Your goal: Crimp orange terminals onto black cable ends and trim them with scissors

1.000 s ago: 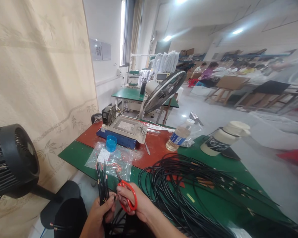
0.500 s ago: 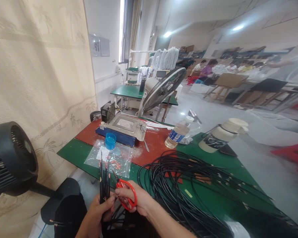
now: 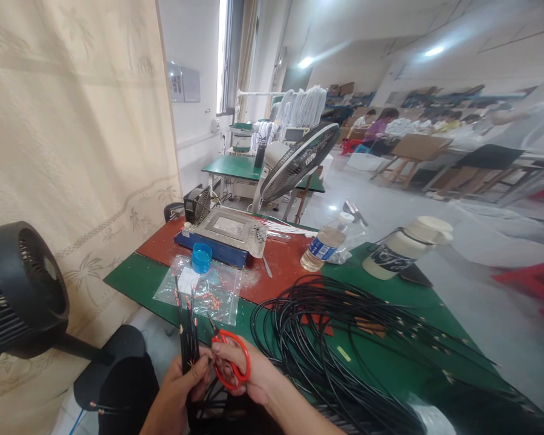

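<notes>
A bunch of black cables (image 3: 189, 338) stands nearly upright in my left hand (image 3: 185, 377), its fingers wrapped round it. Reddish and pale wire ends show along the bunch. Red-handled scissors (image 3: 243, 361) are in my right hand (image 3: 254, 374), with fingers through the loops and the dark blades pointing up and left. Both hands are close together at the table's front edge, the right fingertips near the left thumb. Behind them lies a clear plastic bag (image 3: 226, 296) with small red scraps on it. What the fingertips pinch between the hands is too small to make out.
A large coil of black cable (image 3: 299, 338) covers the green table's right part. Farther back are a blue cap (image 3: 202, 258), a blue-sided heating device (image 3: 217, 244), a clear bottle (image 3: 320, 248) and a cream jug (image 3: 401, 248). A black fan (image 3: 22, 290) stands left. Several people sit far behind.
The cable bunch has tilted slightly left and sunk a little. My right hand with the scissors has shifted only slightly. Both hands keep their hold.
</notes>
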Motion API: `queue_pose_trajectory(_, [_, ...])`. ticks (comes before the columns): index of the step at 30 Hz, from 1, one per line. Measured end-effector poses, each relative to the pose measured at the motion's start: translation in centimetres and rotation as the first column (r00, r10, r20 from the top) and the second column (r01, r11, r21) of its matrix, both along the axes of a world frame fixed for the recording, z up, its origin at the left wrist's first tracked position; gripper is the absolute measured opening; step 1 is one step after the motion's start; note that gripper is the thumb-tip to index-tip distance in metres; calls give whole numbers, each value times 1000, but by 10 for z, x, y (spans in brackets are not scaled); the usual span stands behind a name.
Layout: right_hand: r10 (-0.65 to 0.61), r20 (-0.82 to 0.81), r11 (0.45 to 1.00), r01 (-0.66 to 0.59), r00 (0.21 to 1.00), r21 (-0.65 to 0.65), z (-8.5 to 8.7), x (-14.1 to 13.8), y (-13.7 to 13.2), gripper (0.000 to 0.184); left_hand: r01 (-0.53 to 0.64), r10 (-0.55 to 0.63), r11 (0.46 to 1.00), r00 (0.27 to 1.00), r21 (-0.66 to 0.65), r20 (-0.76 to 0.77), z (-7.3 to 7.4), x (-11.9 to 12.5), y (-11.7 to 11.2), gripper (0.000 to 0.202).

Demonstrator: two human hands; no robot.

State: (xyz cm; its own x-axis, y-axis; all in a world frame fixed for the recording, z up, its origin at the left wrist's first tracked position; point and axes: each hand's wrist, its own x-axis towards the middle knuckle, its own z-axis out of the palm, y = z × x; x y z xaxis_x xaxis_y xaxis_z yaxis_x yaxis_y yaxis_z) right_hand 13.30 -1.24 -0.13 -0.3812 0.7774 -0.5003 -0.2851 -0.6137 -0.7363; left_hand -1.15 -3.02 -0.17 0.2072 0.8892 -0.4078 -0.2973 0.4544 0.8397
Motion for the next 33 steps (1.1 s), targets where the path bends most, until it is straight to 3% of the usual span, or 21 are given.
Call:
queue_pose_trajectory(9, [-19,-65,995,26,998,100,-8,-7,-2,50,-33,34,999,999,30,-26,1,1,1,41])
queue_pose_trajectory(20, [-51,-67,971,65,996,230,-8,-15,-3,51,-41,52,995,991,87,-120,-2,4,2,38])
queue_pose_trajectory(28, [-131,89,943,97,987,318,-9,-17,-6,49,-33,37,998,998,56,-56,-4,5,1,42])
queue_pose_trajectory(33, [-157,151,898,77,976,434,-15,-15,-9,46,16,-16,999,1000,31,8,-7,5,1,41])
